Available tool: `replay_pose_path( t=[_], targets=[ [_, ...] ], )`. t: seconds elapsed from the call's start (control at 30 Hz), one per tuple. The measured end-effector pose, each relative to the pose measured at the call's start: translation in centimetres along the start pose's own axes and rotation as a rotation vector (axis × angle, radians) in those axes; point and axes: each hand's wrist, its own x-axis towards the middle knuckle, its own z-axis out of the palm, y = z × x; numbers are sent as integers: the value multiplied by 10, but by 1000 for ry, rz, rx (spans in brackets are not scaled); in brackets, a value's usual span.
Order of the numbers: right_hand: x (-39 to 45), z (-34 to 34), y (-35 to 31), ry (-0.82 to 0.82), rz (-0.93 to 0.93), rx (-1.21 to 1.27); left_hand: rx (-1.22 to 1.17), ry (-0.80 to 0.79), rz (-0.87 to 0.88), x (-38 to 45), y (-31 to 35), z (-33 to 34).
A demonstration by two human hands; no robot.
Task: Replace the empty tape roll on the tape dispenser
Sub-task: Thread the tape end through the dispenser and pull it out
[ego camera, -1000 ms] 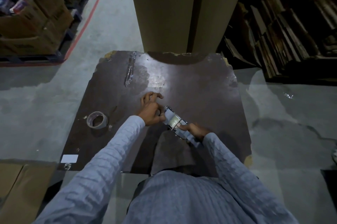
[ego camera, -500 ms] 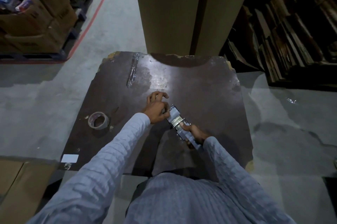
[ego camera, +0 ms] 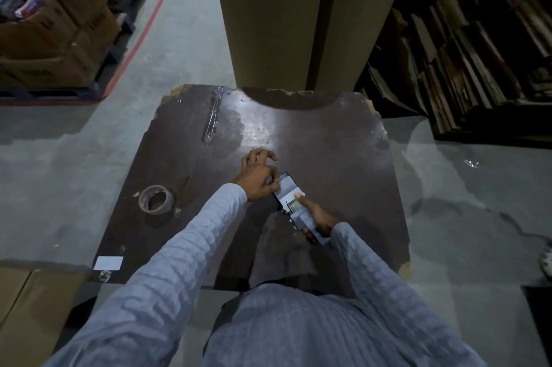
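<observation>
A grey tape dispenser (ego camera: 291,199) lies slanted on the dark worn tabletop (ego camera: 328,151), its handle toward me. My right hand (ego camera: 316,217) grips the handle, thumb pressed on the top plate. My left hand (ego camera: 258,177) pinches the dispenser's far front end, its other fingers curled above the table. Whatever sits between those fingertips is too small to make out. A brown tape roll (ego camera: 156,199) lies flat at the table's left, well apart from both hands.
A strip of clear tape (ego camera: 213,115) is stuck to the table's far left. A white label (ego camera: 108,263) sits at the near left corner. A tall cardboard column (ego camera: 298,17) stands behind the table. Boxes on pallets (ego camera: 53,38) are at far left, stacked cardboard (ego camera: 466,52) at right.
My right thumb has slid forward onto the dispenser's top plate. My left hand stays pinched at the front end. The view has drifted slightly; the tape roll has not moved.
</observation>
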Motion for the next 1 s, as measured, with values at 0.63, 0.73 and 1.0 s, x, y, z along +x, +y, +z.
replay_pose_path(
  t=[0.63,0.73,1.0],
  targets=[
    [-14,10,-13,642,-378,-253,15,109,-121,12,25,9],
    [-13,4,-13,616,-360,-206,-137,208,-264,-6,25,25],
    [-14,2,-11,427,-235,167,-1414,-156,-937,-78,38,82]
  ],
)
